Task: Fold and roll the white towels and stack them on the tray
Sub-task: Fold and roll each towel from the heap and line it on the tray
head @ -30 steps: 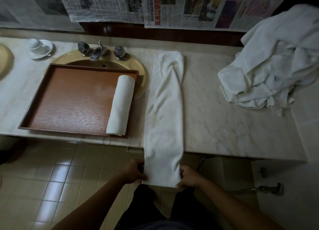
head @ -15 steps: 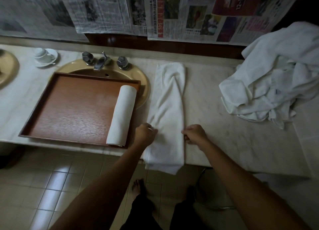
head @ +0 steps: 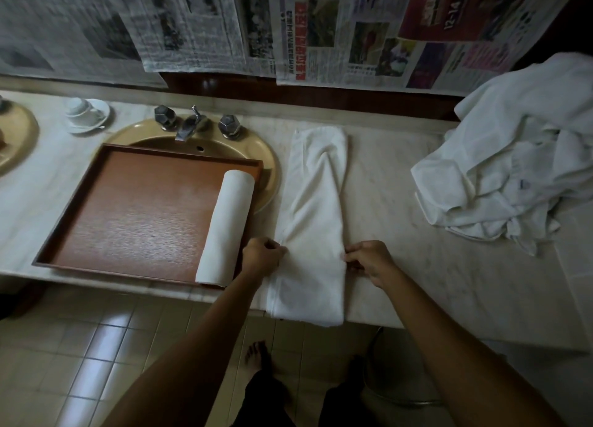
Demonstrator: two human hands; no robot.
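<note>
At frame centre a folded towel lies on the bench, long axis running bottom to top, near end overhanging the edge. The left hand and right hand pinch its side edges with curled fingers. Left of it, a rolled towel lies parallel on the tray.

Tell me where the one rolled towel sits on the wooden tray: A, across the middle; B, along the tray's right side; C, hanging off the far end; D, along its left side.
B: the rolled towel lies lengthwise against the right wall of the tray, next to the left hand.
</note>
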